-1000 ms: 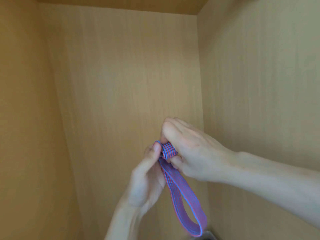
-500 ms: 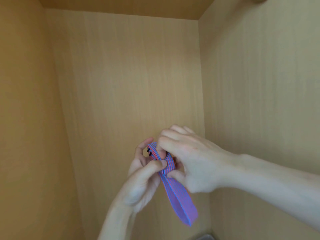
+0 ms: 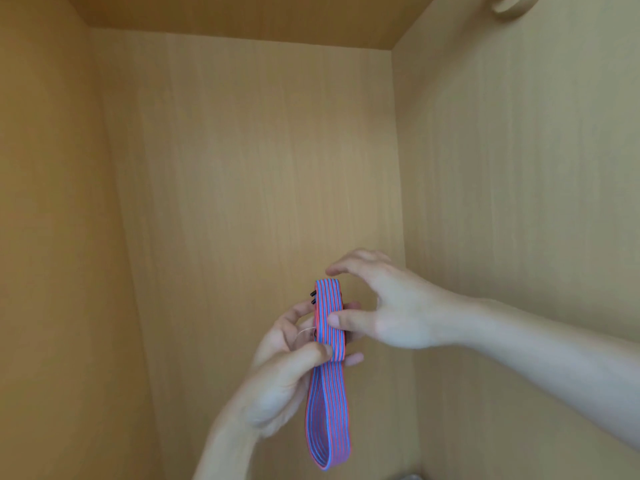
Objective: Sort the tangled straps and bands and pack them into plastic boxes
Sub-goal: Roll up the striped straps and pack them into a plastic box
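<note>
Blue-and-red striped elastic band (image 3: 328, 341) stands upright in mid-air before the back panel of a light wooden cabinet (image 3: 242, 168), held between two bare hands. Its upper part is folded flat onto itself, fold at the top. Below the hands an open loop hangs straight down, its rounded end close to the lower edge of the view.

The left hand (image 3: 284, 372), its forearm rising from the lower edge, grasps the band. Its thumb presses the front of the doubled part where the loop starts, and its fingers lie behind, their tips showing past the band's right edge. The right hand (image 3: 394, 313), its forearm stretching in from the right, is released, its fingers gently curved above the fold and apart from the band. Only its straight thumb rests on the band's front, just above the left thumb.

Two small black tips (image 3: 313, 296) stick out at the band's left edge near the top; they may be clip ends, but they are too small to tell. A thin pale thread (image 3: 306, 329) curves off the same edge over the left palm. A round pale fitting (image 3: 509, 6) sits on the cabinet's right wall at the upper edge, cut off by the frame. A small grey patch (image 3: 408, 476) shows at the bottom edge, too little of it to identify.
</note>
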Demonstrator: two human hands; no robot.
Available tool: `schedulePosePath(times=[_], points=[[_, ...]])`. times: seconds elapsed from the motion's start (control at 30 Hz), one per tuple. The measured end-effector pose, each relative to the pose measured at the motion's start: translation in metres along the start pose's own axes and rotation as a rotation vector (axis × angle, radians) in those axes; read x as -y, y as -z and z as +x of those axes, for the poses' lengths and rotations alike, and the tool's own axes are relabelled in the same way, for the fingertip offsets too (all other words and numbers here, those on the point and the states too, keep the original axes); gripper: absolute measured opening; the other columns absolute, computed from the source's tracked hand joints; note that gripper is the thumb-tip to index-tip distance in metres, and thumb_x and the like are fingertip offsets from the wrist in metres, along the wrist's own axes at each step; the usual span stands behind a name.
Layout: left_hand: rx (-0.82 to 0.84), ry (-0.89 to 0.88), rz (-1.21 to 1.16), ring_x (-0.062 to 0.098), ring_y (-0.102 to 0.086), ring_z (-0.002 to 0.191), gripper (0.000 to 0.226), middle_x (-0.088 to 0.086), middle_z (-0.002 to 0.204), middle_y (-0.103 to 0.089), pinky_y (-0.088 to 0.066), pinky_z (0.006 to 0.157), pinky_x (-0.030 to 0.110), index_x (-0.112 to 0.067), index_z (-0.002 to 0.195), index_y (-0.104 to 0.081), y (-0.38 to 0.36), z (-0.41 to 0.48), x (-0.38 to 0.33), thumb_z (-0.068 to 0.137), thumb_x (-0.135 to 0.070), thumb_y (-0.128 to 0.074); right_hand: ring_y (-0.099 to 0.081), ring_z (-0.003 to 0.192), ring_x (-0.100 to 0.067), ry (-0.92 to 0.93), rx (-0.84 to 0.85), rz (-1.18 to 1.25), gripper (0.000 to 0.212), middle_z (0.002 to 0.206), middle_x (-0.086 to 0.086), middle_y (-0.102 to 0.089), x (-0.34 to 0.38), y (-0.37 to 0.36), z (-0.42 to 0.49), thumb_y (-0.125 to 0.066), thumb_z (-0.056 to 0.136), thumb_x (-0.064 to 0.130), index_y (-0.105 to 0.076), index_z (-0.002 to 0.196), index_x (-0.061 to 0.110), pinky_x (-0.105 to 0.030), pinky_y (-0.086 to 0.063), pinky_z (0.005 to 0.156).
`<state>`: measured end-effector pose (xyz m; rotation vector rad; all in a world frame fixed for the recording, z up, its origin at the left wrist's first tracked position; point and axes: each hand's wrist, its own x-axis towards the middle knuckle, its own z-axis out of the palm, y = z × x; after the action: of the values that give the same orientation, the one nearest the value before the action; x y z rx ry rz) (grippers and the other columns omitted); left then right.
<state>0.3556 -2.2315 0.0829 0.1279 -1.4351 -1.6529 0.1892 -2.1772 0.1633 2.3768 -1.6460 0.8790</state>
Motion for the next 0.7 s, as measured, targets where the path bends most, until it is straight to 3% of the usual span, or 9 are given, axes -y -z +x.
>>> schedulePosePath(times=[0.1,0.2,0.43,0.5,0.6,0.7], points=[[-0.006,0.008,0.024,0.032,-0.071,0.101,0.063,0.019,0.11,-0.072,-0.053,0.096,0.057,0.003,0.13,-0.041,-0.0009,0.0017,0.0014,0.07,0.013,-0.059,-0.047,0.128,-0.009,-0.092,0.064,0.14,0.047,0.131,0.007,-0.055,-0.0042,-0.0015,0.0039,-0.077,0.085,0.041,-0.062,0.124,0.021,-0.033,-0.036,0.112],[-0.067,-0.024,0.059,0.036,-0.071,0.096,0.057,0.025,0.099,-0.07,-0.055,0.096,0.051,0.008,0.127,-0.05,-0.0022,0.0016,0.0026,0.071,0.011,-0.06,-0.059,0.113,-0.007,-0.126,0.047,0.241,0.034,0.118,0.008,-0.065,-0.0064,0.0004,0.0065,-0.082,0.082,0.034,-0.066,0.109,0.02,-0.028,-0.042,0.104],[-0.049,-0.04,0.06,0.019,-0.062,0.074,0.049,0.017,0.085,-0.063,-0.059,0.088,0.043,0.001,0.116,-0.07,0.0033,0.0075,0.0048,0.069,0.007,-0.056,-0.062,0.102,-0.003,-0.124,0.008,0.342,0.041,0.108,0.005,-0.07,-0.0061,0.0009,0.0077,-0.087,0.076,0.024,-0.062,0.108,0.017,-0.013,-0.04,0.089],[-0.051,-0.048,0.052,0.019,-0.061,0.073,0.048,0.017,0.086,-0.063,-0.059,0.087,0.041,0.0,0.113,-0.07,0.0025,0.008,0.0063,0.067,0.006,-0.059,-0.061,0.101,-0.003,-0.112,-0.011,0.335,0.042,0.108,0.004,-0.07,-0.0064,0.0011,0.0078,-0.088,0.076,0.022,-0.061,0.108,0.017,-0.01,-0.04,0.086],[-0.097,-0.049,0.034,0.025,-0.067,0.079,0.051,0.019,0.093,-0.067,-0.06,0.085,0.039,0.009,0.122,-0.057,0.0017,0.0082,0.0101,0.071,0.008,-0.056,-0.061,0.102,-0.003,-0.097,-0.027,0.316,0.042,0.109,0.005,-0.069,-0.0069,0.0023,0.0079,-0.087,0.077,0.02,-0.062,0.11,0.016,-0.003,-0.038,0.08],[-0.123,-0.035,0.059,0.033,-0.072,0.094,0.05,0.025,0.103,-0.071,-0.06,0.09,0.037,0.012,0.123,-0.056,0.001,0.0075,0.0094,0.073,0.004,-0.059,-0.063,0.097,-0.002,-0.082,-0.047,0.317,0.041,0.106,0.005,-0.071,-0.0065,0.003,0.0078,-0.087,0.077,0.018,-0.061,0.109,0.016,-0.005,-0.041,0.082]])
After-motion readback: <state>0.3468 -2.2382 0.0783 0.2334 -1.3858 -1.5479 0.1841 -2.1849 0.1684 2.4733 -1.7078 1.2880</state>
